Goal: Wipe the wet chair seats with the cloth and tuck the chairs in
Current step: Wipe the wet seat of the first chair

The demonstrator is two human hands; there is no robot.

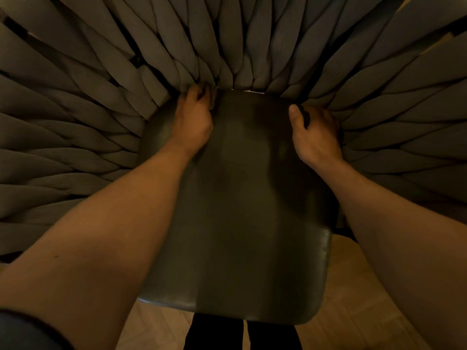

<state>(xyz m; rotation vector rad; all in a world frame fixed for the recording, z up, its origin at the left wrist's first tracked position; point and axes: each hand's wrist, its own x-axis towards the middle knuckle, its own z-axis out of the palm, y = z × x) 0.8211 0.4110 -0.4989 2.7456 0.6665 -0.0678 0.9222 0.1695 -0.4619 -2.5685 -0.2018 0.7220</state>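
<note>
I look straight down at a chair with a dark smooth seat (242, 210) and a back and sides of woven grey straps (106, 102). My left hand (193, 120) is at the seat's rear left corner, its fingers curled into the crease where the straps meet the seat. At the rear right edge, my right hand (314, 133) pinches a small dark piece between thumb and fingers, apparently the cloth (306, 120); most of it is hidden in the hand. The seat shows faint dull streaks.
Light wooden floor (353, 286) shows below and to the right of the seat's front edge. My legs in black trousers (217, 334) stand right against the seat's front. The woven straps fill the view on the left, top and right.
</note>
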